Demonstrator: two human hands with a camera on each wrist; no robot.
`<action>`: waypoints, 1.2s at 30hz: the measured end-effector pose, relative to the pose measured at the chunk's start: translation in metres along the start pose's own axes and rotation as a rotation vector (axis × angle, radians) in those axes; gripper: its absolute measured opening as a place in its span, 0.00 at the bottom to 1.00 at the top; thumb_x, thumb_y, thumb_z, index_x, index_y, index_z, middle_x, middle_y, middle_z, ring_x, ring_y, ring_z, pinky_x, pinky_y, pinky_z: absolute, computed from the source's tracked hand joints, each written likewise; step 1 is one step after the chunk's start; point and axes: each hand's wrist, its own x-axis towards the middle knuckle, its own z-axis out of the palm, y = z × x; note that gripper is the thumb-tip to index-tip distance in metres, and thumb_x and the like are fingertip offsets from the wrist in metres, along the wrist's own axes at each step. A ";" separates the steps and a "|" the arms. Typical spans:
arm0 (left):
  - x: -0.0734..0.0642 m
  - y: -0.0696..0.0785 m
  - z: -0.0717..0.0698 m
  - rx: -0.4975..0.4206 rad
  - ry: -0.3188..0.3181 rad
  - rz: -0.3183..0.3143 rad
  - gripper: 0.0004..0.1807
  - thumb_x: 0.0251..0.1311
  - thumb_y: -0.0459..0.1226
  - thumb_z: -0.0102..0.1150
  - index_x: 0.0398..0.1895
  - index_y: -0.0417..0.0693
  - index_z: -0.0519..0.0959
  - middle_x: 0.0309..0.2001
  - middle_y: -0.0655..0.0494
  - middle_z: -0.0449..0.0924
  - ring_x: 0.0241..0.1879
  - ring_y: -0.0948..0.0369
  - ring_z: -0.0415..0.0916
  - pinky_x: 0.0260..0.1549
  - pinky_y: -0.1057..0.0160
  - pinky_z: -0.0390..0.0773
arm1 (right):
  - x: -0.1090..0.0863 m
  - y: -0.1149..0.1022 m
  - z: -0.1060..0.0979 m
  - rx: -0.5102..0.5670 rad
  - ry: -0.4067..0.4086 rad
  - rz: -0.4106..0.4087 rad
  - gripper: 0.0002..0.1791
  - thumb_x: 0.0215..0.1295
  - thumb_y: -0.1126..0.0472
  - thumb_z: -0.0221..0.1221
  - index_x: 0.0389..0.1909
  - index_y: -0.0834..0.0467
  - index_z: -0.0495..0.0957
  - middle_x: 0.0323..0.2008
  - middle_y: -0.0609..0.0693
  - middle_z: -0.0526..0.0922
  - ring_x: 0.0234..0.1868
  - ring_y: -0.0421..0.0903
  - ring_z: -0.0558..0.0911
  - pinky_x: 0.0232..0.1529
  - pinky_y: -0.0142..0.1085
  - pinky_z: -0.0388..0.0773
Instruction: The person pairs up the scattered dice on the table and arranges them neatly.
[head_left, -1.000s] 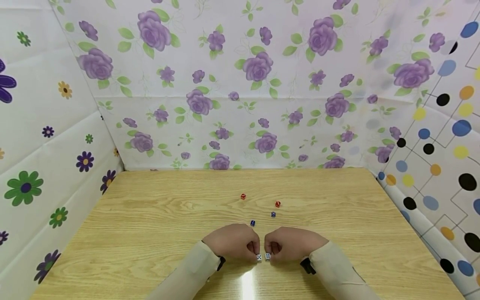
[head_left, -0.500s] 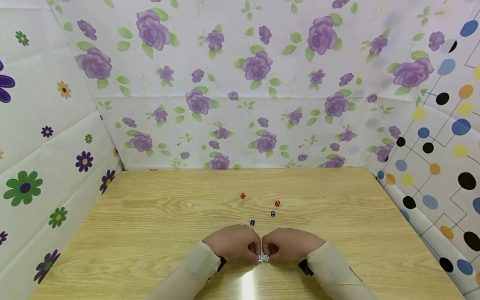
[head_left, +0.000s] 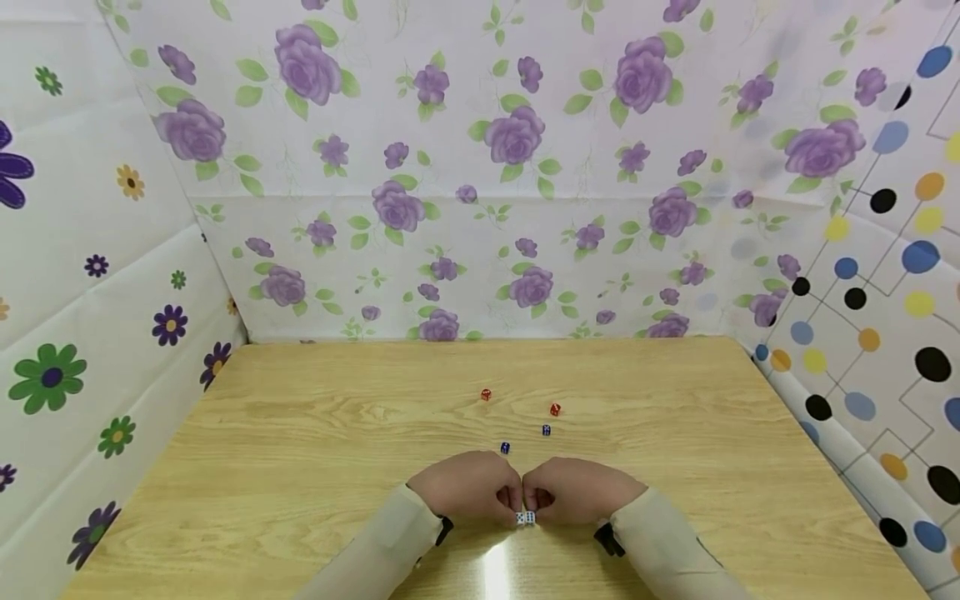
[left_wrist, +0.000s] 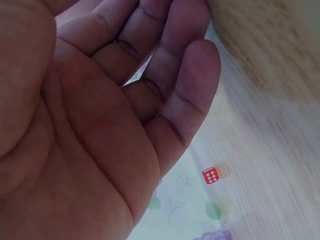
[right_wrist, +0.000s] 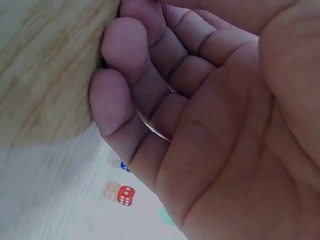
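Head view showed the left white die (head_left: pixel 521 518) and the right white die (head_left: pixel 530 517) side by side on the wooden table (head_left: pixel 337 433), far from its back edge and about midway between its left and right edges. Each was a cube, equal along its sides, with a pipped face turned up to the camera; together they made a short row running parallel to the back edge, though whether they touched I could not tell. The left hand (head_left: pixel 468 483) pinched its die between thumb and forefinger, the gap closed to the die's width, and the right hand (head_left: pixel 585 490) did likewise from the other side; both wrist views showed the remaining fingers curled. Farther toward the back edge lay two blue dice (head_left: pixel 505 448) (head_left: pixel 546 431) and two red dice (head_left: pixel 486 394) (head_left: pixel 555 410). Pale wood grain ran across the table, with a bright glare (head_left: pixel 496 575) nearer the person. Purple roses covered the back cloth (head_left: pixel 465 237), flowers the left cloth (head_left: pixel 127 325) and coloured dots the right cloth (head_left: pixel 817 250). For markings, white pips showed on the red dice, a six on one in the left wrist view.
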 end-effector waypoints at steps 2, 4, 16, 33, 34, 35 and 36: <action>0.000 -0.001 0.001 0.003 0.001 0.002 0.05 0.62 0.40 0.73 0.30 0.60 0.86 0.29 0.76 0.79 0.31 0.76 0.76 0.36 0.74 0.76 | 0.000 0.000 0.001 0.003 0.000 -0.002 0.12 0.66 0.68 0.66 0.30 0.46 0.78 0.25 0.34 0.76 0.27 0.30 0.72 0.32 0.28 0.73; 0.001 -0.002 0.003 0.005 -0.002 0.004 0.05 0.62 0.39 0.73 0.31 0.60 0.86 0.29 0.76 0.79 0.31 0.76 0.76 0.36 0.74 0.76 | -0.001 0.000 0.001 0.005 0.000 0.000 0.13 0.65 0.68 0.66 0.30 0.46 0.79 0.25 0.34 0.75 0.26 0.30 0.71 0.32 0.28 0.73; -0.004 -0.017 -0.004 -0.010 0.033 0.024 0.07 0.64 0.39 0.68 0.31 0.65 0.82 0.29 0.76 0.78 0.30 0.74 0.75 0.34 0.71 0.77 | -0.007 0.001 -0.005 0.070 -0.021 -0.001 0.11 0.64 0.70 0.63 0.32 0.48 0.80 0.26 0.36 0.77 0.26 0.31 0.71 0.30 0.28 0.71; 0.003 -0.034 -0.023 -0.017 0.288 -0.075 0.10 0.70 0.37 0.59 0.52 0.49 0.80 0.34 0.66 0.77 0.30 0.67 0.74 0.33 0.65 0.77 | -0.006 0.045 -0.022 0.092 0.145 0.096 0.09 0.74 0.62 0.57 0.32 0.47 0.79 0.25 0.40 0.76 0.25 0.36 0.72 0.29 0.32 0.70; 0.004 -0.035 -0.024 -0.013 0.295 -0.083 0.11 0.70 0.36 0.59 0.53 0.48 0.80 0.34 0.65 0.77 0.30 0.67 0.74 0.34 0.65 0.77 | -0.005 0.046 -0.023 0.056 0.183 0.117 0.10 0.74 0.62 0.57 0.31 0.47 0.78 0.25 0.40 0.76 0.24 0.36 0.72 0.29 0.33 0.70; 0.004 -0.037 -0.024 -0.009 0.296 -0.090 0.12 0.69 0.35 0.60 0.54 0.47 0.80 0.34 0.65 0.77 0.30 0.67 0.74 0.34 0.65 0.77 | -0.003 0.047 -0.024 0.015 0.224 0.138 0.10 0.74 0.62 0.57 0.31 0.47 0.77 0.25 0.40 0.76 0.24 0.36 0.71 0.29 0.34 0.70; 0.005 -0.038 -0.024 -0.004 0.294 -0.095 0.12 0.69 0.35 0.61 0.54 0.47 0.80 0.34 0.64 0.77 0.31 0.67 0.73 0.35 0.64 0.77 | 0.000 0.048 -0.025 -0.026 0.267 0.161 0.09 0.74 0.63 0.57 0.32 0.47 0.77 0.25 0.40 0.75 0.25 0.37 0.71 0.30 0.34 0.71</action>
